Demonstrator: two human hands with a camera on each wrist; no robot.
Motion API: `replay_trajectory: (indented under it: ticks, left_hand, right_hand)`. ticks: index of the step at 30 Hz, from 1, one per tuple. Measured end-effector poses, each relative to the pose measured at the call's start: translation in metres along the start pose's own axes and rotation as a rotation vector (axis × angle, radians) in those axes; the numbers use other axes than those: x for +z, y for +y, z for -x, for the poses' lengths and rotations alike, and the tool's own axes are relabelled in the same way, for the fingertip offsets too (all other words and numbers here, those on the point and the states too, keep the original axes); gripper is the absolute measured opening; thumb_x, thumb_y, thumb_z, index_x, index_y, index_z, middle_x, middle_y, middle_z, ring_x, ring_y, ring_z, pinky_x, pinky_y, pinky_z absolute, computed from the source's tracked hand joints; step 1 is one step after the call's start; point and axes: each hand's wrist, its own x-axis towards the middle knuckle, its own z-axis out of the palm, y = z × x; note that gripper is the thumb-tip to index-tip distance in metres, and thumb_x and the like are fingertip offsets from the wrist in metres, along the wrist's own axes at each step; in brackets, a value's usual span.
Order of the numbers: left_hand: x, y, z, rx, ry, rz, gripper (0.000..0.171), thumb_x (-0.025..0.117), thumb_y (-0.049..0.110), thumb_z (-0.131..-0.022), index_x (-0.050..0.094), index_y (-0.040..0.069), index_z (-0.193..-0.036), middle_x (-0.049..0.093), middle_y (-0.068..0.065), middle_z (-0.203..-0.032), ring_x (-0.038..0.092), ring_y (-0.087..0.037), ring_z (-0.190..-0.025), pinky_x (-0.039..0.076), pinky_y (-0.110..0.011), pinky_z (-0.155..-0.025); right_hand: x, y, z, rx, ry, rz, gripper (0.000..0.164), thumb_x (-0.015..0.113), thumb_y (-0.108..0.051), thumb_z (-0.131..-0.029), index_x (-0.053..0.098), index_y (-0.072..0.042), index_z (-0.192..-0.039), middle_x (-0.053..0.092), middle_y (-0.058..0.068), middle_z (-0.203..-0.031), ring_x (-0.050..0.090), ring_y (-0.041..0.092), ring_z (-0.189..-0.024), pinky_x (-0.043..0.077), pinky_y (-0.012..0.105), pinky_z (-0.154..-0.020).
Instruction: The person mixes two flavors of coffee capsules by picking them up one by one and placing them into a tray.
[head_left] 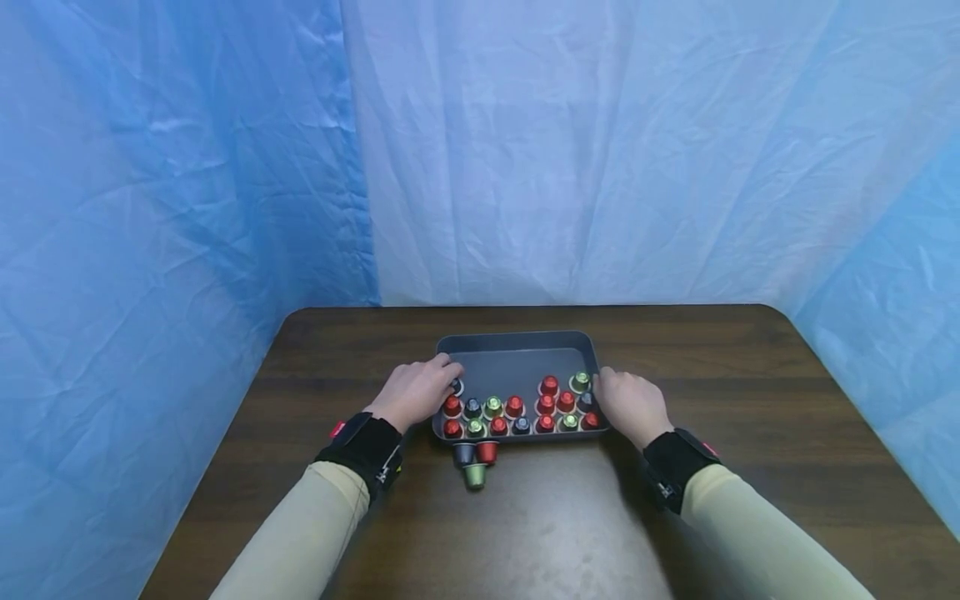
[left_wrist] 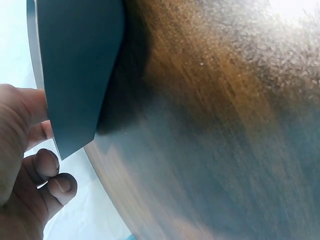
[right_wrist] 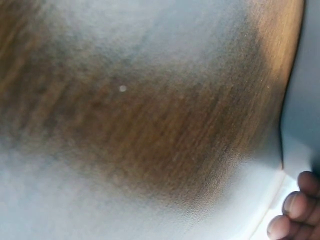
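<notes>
A dark grey rectangular tray [head_left: 517, 343] is held between both hands over the wooden table. My left hand [head_left: 422, 390] grips its left side, with thumb and fingers at the rim in the left wrist view. My right hand [head_left: 632, 405] holds the opposite side; in the right wrist view only some fingertips [right_wrist: 295, 206] show beside the tray wall [right_wrist: 305, 105]. Inside stand several coffee capsules, narrow ends up, in red [head_left: 549, 385], green [head_left: 492, 406] and dark blue [head_left: 521, 425]. They fill mostly the near half. The left hand partly hides one dark capsule [head_left: 457, 386].
Just in front of the tray's near edge are three more capsules: a dark one [head_left: 464, 454], a red one [head_left: 487, 452] and a green one [head_left: 475, 477]. The brown wooden table [head_left: 570, 525] extends on all sides. Blue sheeting [head_left: 525, 150] hangs behind it and along both sides.
</notes>
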Motion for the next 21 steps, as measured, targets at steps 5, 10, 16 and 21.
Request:
replay_trajectory:
  ticks: [5,10,16,21]
  left_hand:
    - [0.0013,-0.0001,-0.0012,0.001,-0.011,0.001,0.033,0.072,0.025,-0.097,0.067,0.02,-0.129,0.064,-0.002,-0.114,0.064,-0.018,-0.091,0.056,-0.041,-0.086]
    - [0.0013,-0.0002,-0.0018,-0.009,-0.036,0.009,0.031,0.07,0.025,-0.098,0.068,0.021,-0.129,0.065,-0.002,-0.115,0.064,-0.018,-0.092,0.056,-0.042,-0.087]
    - [0.0013,-0.0008,-0.001,-0.018,-0.06,-0.002,0.032,0.069,0.024,-0.098,0.069,0.023,-0.13,0.065,-0.002,-0.114,0.063,-0.018,-0.089,0.056,-0.041,-0.086]
    - [0.0016,-0.0013,0.0022,-0.015,-0.037,-0.012,0.036,0.069,0.022,-0.097,0.068,0.025,-0.133,0.064,-0.001,-0.119,0.063,-0.017,-0.091,0.056,-0.041,-0.087]
  right_hand:
    - [-0.0012,-0.0001,-0.0016,0.002,-0.01,0.014,0.029,0.058,-0.026,-0.104,0.064,0.001,-0.095,0.063,0.008,-0.071,0.058,0.02,-0.061,0.054,0.039,-0.058]
    - [-0.001,0.0002,-0.0023,0.005,-0.026,0.007,0.029,0.058,-0.026,-0.104,0.064,0.001,-0.096,0.064,0.009,-0.073,0.059,0.021,-0.062,0.056,0.04,-0.061]
    - [-0.0003,0.0004,-0.0022,0.005,-0.021,0.008,0.029,0.059,-0.027,-0.104,0.064,0.001,-0.096,0.063,0.008,-0.073,0.059,0.021,-0.062,0.056,0.04,-0.061]
    - [0.0004,0.0009,-0.0019,-0.004,0.003,0.009,0.028,0.059,-0.026,-0.104,0.064,0.001,-0.094,0.062,0.008,-0.071,0.058,0.02,-0.06,0.054,0.04,-0.058]
